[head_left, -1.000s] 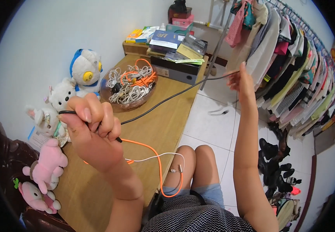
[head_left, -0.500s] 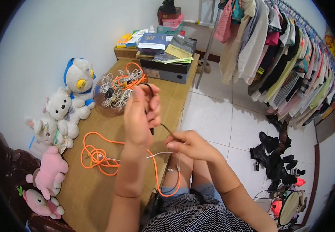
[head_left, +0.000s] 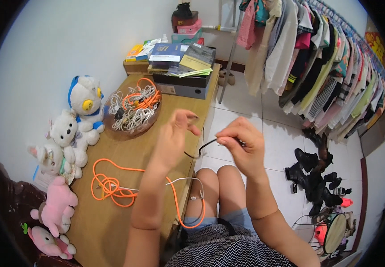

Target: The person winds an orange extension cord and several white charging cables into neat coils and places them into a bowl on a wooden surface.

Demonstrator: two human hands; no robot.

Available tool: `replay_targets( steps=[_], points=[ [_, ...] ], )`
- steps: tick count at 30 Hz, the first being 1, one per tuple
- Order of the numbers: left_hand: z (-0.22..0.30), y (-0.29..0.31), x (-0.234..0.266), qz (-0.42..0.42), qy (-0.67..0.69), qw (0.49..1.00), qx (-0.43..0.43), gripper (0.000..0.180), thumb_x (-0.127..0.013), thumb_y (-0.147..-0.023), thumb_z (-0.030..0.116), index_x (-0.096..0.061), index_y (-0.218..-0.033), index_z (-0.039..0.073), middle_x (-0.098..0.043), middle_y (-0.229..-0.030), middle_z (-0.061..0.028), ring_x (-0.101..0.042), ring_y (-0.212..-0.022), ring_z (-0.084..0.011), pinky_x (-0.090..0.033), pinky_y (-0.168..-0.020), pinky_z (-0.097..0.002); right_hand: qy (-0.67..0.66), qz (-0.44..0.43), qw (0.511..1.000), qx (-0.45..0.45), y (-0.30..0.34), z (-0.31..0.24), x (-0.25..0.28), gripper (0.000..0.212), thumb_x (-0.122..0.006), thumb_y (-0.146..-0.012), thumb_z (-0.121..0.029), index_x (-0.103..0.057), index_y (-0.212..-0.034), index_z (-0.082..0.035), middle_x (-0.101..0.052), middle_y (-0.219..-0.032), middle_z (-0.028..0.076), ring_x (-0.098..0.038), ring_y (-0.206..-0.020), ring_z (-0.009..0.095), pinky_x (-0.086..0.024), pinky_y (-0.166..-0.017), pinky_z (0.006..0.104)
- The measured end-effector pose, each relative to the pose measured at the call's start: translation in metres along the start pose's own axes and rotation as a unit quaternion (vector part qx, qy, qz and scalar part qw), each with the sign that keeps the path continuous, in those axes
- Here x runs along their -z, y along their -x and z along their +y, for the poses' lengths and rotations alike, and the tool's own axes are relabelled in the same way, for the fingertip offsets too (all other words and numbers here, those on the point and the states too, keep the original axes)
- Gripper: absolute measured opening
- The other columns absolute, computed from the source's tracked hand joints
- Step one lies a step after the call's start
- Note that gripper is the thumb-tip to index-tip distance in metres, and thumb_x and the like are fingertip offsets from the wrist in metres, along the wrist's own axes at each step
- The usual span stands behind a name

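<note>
A thin black cable (head_left: 207, 143) stretches between my hands above the table's right edge. My right hand (head_left: 244, 146) pinches it between thumb and fingertips. From there it dips and runs up behind my left hand (head_left: 173, 135), whose fingers are curled and slightly blurred; the cable's far part is hidden there. Below my left forearm, an orange cable (head_left: 118, 161) lies in loose coils on the wooden table (head_left: 108, 227), and one length drops over the edge onto my lap. A white cable (head_left: 184, 179) crosses it, with its plug hanging near my thigh.
A clear bowl (head_left: 132, 132) full of grey, white and orange cables stands farther back, before a box (head_left: 179, 89) stacked with books. Plush toys (head_left: 61, 202) line the left wall. To the right are a clothes rack (head_left: 334, 26) and shoes (head_left: 310, 178) on the tiled floor.
My right hand has moved up and away to the right, pulling its part of the black cable along. My left hand has turned and shifted slightly right and lower, away from the bowl.
</note>
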State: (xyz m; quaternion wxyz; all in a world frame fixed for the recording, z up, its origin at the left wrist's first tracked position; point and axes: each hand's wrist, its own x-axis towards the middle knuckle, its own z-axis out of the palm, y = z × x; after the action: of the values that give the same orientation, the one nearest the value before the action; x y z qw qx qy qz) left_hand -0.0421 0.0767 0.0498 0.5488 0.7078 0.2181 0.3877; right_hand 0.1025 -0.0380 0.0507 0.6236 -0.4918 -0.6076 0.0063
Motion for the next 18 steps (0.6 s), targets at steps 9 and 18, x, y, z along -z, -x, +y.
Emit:
replay_targets(
  steps=[9, 18],
  points=[
    [0.014, 0.009, -0.015, -0.110, 0.083, 0.988, 0.072, 0.034, -0.049, -0.093, 0.039, -0.052, -0.094, 0.005, -0.053, -0.077, 0.0014, -0.044, -0.065, -0.0033, -0.036, -0.057, -0.0174, -0.040, 0.096, 0.990, -0.092, 0.005, 0.023, -0.021, 0.009, -0.061, -0.085, -0.007, -0.064, -0.087, 0.001, -0.055, -0.069, 0.004, -0.050, -0.061, 0.010, -0.040, -0.054, 0.0233],
    [0.013, 0.004, -0.031, 0.004, 0.239, 0.971, 0.026, 0.039, -0.039, -0.095, 0.045, -0.040, -0.087, 0.006, -0.053, -0.073, -0.0071, -0.051, -0.059, -0.0110, -0.047, -0.059, -0.0260, -0.231, -0.022, 0.935, -0.269, 0.046, 0.019, -0.048, 0.020, -0.052, -0.093, -0.015, -0.062, -0.094, 0.003, -0.055, -0.067, 0.001, -0.051, -0.060, 0.007, -0.042, -0.054, 0.0216]
  ],
)
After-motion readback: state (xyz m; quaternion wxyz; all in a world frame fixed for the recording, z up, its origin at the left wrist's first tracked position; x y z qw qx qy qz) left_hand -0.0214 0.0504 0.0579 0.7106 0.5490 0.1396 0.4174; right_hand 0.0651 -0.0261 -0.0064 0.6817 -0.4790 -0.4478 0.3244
